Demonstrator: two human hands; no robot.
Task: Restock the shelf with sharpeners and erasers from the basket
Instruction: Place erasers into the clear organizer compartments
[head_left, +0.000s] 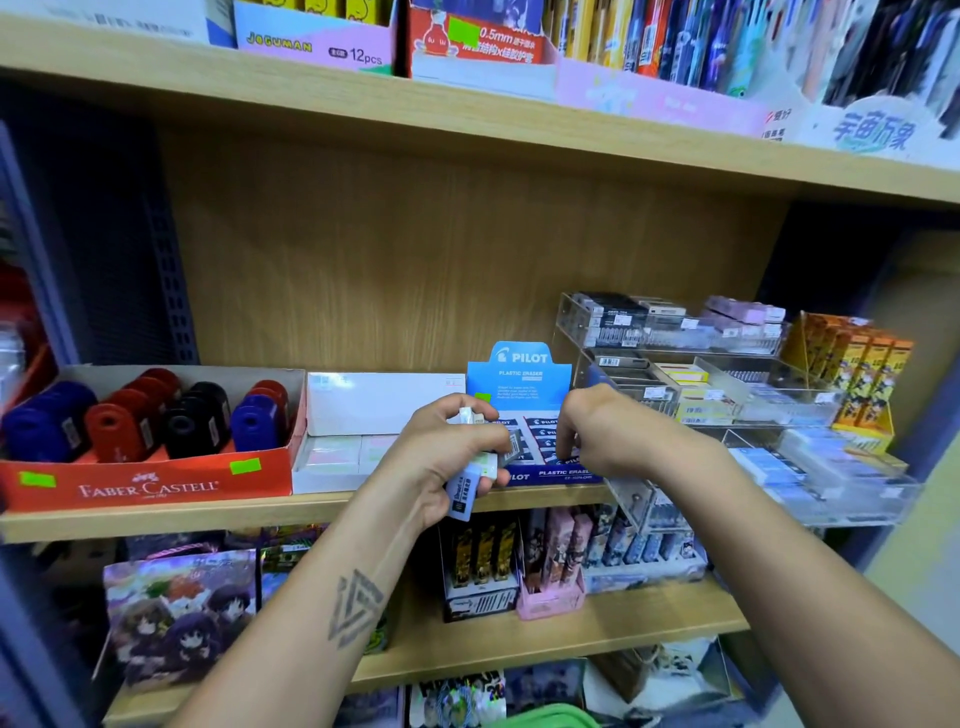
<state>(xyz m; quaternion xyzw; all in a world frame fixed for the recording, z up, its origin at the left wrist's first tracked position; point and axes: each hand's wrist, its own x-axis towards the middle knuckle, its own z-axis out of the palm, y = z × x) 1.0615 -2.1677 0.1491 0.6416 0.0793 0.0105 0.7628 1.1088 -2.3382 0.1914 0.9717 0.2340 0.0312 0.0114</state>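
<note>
At frame centre, the left hand (451, 457) grips a stack of sleeved erasers (485, 457); the right hand (582, 436) pinches one into the Pilot box (524, 415). Light, firm blocks with slippery sleeves: hold them by the long sides.

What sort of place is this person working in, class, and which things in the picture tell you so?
Most likely a stationery shop. Wooden shelves carry retail display boxes: a red Faber-Castell box of sharpeners, a blue Pilot eraser box, and clear acrylic trays of small packaged goods. The left hand holds several wrapped erasers.
</note>
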